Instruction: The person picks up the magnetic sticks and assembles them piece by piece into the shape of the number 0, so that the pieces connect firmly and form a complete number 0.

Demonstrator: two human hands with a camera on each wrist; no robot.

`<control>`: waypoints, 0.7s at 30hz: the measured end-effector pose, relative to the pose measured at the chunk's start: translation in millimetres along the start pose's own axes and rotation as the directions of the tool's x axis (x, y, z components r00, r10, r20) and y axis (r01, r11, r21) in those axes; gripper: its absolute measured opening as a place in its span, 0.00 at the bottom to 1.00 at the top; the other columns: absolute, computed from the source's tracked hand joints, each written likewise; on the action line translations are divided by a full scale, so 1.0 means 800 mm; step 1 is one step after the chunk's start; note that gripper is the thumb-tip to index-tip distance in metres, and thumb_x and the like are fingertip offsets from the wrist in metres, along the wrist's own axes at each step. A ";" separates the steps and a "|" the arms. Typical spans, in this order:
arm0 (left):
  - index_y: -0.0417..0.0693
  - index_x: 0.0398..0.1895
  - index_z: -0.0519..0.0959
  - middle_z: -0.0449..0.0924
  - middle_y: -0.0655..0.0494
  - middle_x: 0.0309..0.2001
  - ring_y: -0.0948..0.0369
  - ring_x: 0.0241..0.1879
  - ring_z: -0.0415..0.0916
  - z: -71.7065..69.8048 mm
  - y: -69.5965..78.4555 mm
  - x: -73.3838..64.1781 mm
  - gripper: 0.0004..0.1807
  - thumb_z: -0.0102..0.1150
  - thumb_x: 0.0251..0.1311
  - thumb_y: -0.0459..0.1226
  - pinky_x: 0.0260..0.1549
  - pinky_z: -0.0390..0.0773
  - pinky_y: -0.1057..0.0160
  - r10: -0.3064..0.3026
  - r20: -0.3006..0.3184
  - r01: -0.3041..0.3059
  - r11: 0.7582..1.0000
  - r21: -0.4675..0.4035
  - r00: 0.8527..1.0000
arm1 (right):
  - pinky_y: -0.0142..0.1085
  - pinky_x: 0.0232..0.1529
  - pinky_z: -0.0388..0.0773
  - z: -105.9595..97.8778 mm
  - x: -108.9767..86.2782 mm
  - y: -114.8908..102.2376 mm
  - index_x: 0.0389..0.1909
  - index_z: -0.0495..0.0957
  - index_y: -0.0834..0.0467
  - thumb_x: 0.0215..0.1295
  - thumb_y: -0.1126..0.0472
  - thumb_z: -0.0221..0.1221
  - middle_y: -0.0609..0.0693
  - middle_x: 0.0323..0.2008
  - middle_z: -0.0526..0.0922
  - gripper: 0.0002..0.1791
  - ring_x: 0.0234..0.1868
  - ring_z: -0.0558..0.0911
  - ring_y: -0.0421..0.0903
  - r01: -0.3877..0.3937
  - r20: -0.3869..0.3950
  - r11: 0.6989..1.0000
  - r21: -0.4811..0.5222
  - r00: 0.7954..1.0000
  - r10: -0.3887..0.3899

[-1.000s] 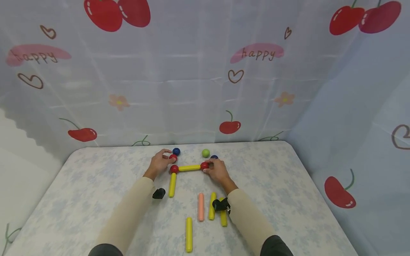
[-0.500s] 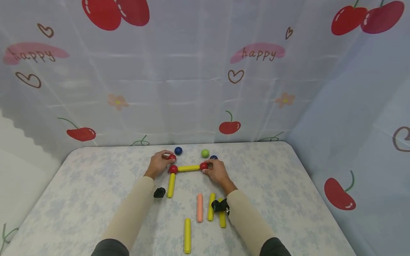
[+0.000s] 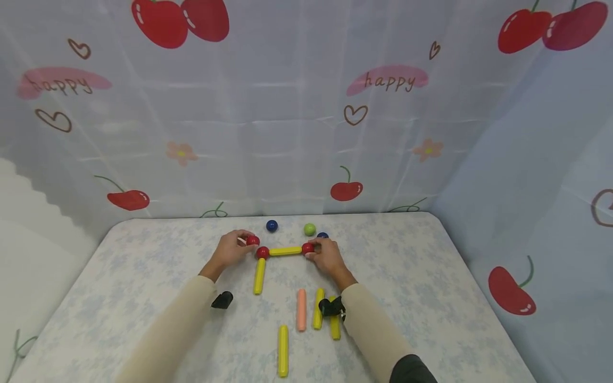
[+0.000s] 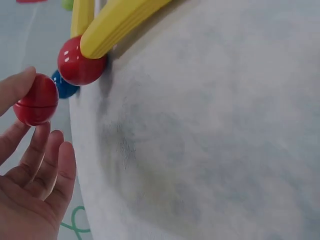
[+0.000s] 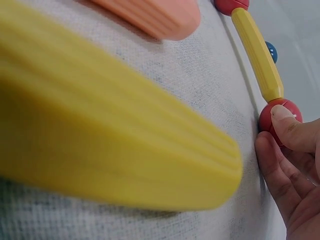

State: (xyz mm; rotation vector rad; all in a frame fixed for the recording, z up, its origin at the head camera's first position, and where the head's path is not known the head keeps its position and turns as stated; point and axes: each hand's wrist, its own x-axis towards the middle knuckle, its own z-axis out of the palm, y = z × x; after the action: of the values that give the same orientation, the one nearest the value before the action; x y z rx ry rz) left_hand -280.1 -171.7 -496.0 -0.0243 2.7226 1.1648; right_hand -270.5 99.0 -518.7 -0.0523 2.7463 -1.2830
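Note:
My left hand (image 3: 231, 249) pinches a red ball (image 4: 37, 100) between thumb and fingers, just left of a second red ball (image 3: 262, 252). That second ball joins two yellow rods: one rod (image 3: 259, 276) points toward me, the other (image 3: 286, 251) runs right. At the right end of the crosswise rod, a third red ball (image 5: 278, 118) is held by the thumb and fingers of my right hand (image 3: 328, 256). In the right wrist view this ball meets the rod's end.
Behind the joined pieces sit a blue ball (image 3: 272, 226), a green ball (image 3: 309, 229) and another blue ball (image 3: 323, 235), partly hidden by my right hand. Nearer me lie a pink rod (image 3: 301, 310) and yellow rods (image 3: 283, 351), some under my right wrist camera. A printed curtain (image 3: 297, 133) hangs behind the table.
My left hand has moved left and slightly toward me with its red ball, away from the blue ball at the back. The right hand keeps its hold and stays in place.

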 end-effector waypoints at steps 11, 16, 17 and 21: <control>0.43 0.51 0.78 0.79 0.55 0.38 0.60 0.37 0.75 -0.006 -0.003 -0.076 0.23 0.72 0.51 0.35 0.35 0.78 0.63 0.183 0.121 -0.191 0.980 0.053 0.976 | 0.42 0.45 0.79 -0.002 0.002 0.004 0.55 0.78 0.62 0.60 0.63 0.66 0.58 0.48 0.81 0.21 0.44 0.82 0.49 0.018 0.001 1.000 -0.007 1.000 -0.018; 0.43 0.49 0.80 0.78 0.58 0.37 0.60 0.35 0.73 -0.001 -0.007 -0.099 0.23 0.74 0.47 0.34 0.32 0.77 0.67 0.269 0.204 -0.288 0.955 0.068 0.941 | 0.43 0.47 0.78 -0.002 0.002 0.002 0.54 0.78 0.62 0.60 0.63 0.66 0.58 0.48 0.81 0.21 0.44 0.81 0.50 0.025 -0.014 0.999 -0.024 1.000 -0.026; 0.44 0.47 0.81 0.77 0.59 0.37 0.60 0.35 0.73 0.001 -0.009 -0.104 0.22 0.75 0.46 0.35 0.32 0.76 0.67 0.283 0.221 -0.304 0.950 0.067 0.933 | 0.43 0.47 0.78 -0.002 0.002 0.002 0.54 0.78 0.62 0.60 0.63 0.66 0.58 0.48 0.81 0.21 0.44 0.81 0.50 0.026 -0.016 0.999 -0.026 1.000 -0.027; 0.48 0.43 0.80 0.75 0.60 0.35 0.59 0.35 0.71 0.010 -0.017 -0.119 0.20 0.76 0.45 0.38 0.30 0.74 0.67 0.319 0.276 -0.351 0.933 0.076 0.907 | 0.43 0.48 0.77 0.000 0.000 0.001 0.54 0.78 0.62 0.60 0.63 0.66 0.57 0.48 0.81 0.21 0.44 0.81 0.49 0.021 -0.015 0.999 -0.038 1.000 -0.021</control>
State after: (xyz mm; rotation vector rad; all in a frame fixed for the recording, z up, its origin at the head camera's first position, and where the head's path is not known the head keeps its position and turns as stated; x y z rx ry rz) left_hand -184.3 -180.5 -495.3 0.5955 2.6171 0.9858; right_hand -270.7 99.6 -519.4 -0.0746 2.7905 -1.2423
